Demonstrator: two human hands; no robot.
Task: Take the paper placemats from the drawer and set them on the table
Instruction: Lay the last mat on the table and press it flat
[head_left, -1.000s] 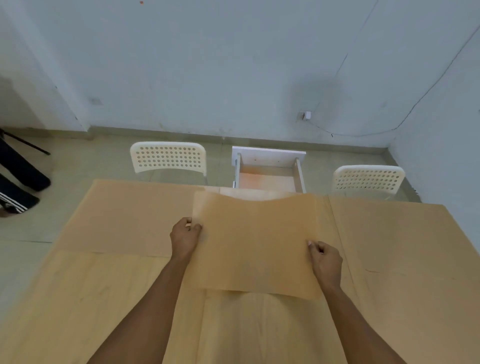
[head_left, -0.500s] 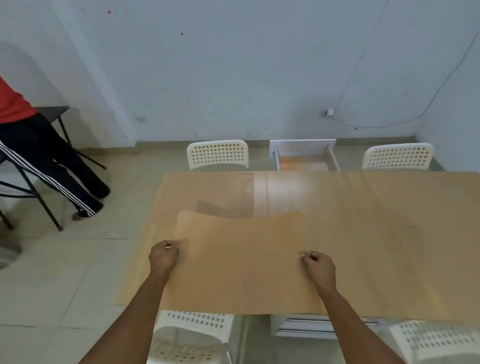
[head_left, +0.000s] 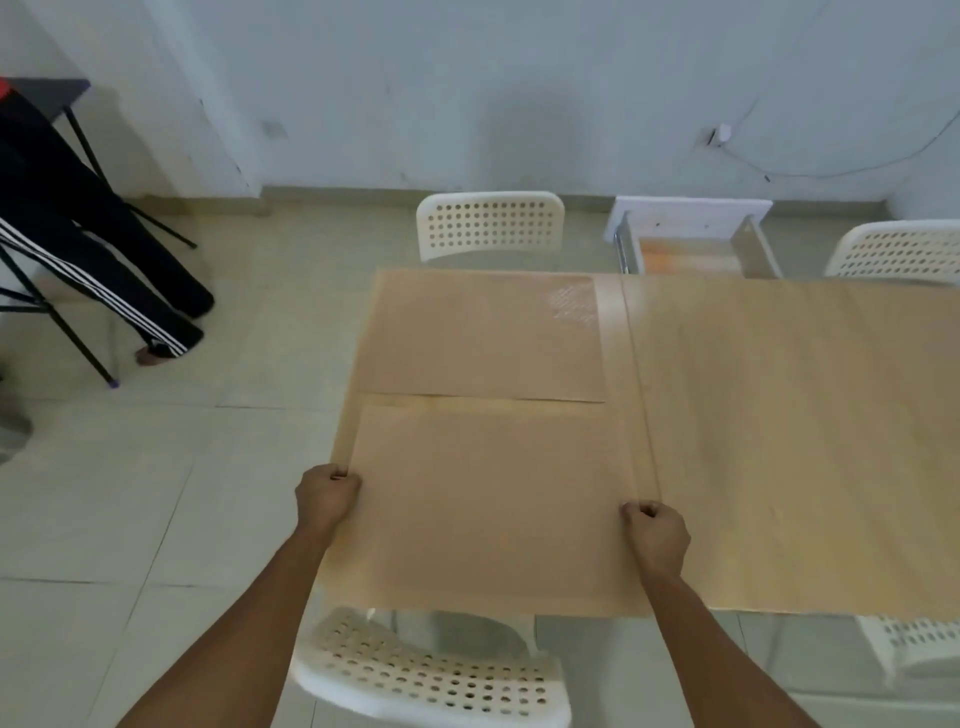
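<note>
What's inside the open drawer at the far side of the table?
The open drawer shows a bare, orange-tinted bottom with no loose placemats visible. Its near part is hidden behind the table edge, so a sheet there cannot be ruled out.

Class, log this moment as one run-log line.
left hand: grips placemat | right hand: grips placemat | placemat: on table | drawer: open
</note>
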